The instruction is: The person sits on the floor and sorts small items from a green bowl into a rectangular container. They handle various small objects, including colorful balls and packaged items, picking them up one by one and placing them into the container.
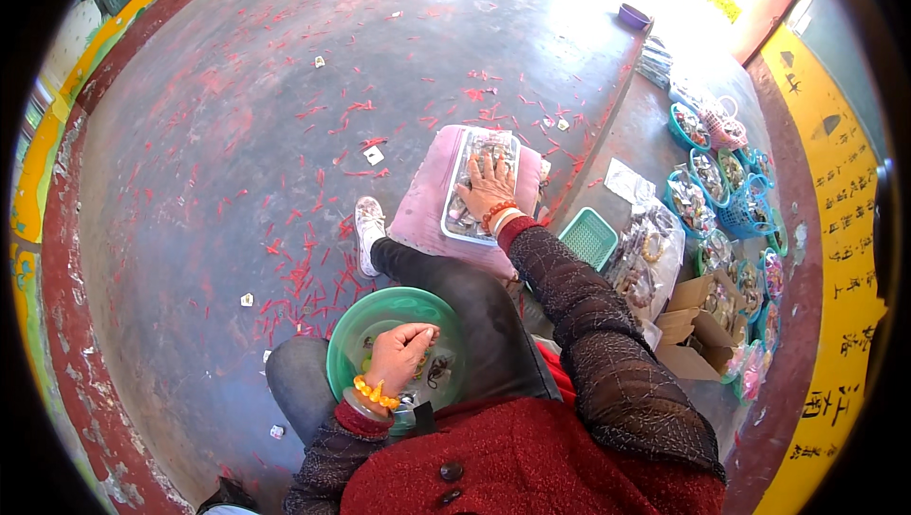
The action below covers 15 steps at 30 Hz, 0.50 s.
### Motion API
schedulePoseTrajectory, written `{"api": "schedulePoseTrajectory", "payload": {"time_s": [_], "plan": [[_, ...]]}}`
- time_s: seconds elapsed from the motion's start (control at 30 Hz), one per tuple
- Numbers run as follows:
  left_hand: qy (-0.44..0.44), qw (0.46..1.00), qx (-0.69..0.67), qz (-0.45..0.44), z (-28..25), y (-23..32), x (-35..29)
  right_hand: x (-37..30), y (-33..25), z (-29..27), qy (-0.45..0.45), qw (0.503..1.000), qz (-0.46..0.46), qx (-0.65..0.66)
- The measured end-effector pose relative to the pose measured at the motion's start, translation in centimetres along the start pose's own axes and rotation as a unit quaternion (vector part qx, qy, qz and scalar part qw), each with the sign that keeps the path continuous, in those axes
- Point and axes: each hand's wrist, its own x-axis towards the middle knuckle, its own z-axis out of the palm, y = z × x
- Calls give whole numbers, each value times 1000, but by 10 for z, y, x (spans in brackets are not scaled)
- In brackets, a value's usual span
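My right hand [488, 188] lies over a clear plastic tray [471, 238] with its fingers spread on many small packaged pieces [462, 215]. The tray rests on a pink padded stool [416, 206] in front of me. Closer in, my left hand [397, 359] is held above a round green basin [338, 355], its thumb and fingers pinched together. Something small and pale may be at those fingertips, too small to name. A few small items, one of them a dark loop [437, 372], lie inside the basin, which sits at my lap.
On the right stand a light green rectangular basket [588, 239], plastic-wrapped goods [645, 263], an open cardboard box [685, 359] and several filled baskets, one blue [747, 207]. Red scraps [302, 280] litter the floor. A purple basin [634, 17] is far off.
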Motion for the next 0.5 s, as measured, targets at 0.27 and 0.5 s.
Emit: {"api": "schedulePoseTrajectory", "payload": {"time_s": [0.27, 0.5], "plan": [[0, 1000, 24, -10, 0, 3, 0, 4, 4, 15, -25, 1000, 7, -10], [-4, 1000, 26, -17, 2, 8, -1, 4, 5, 19, -43, 999, 8, -32]]}}
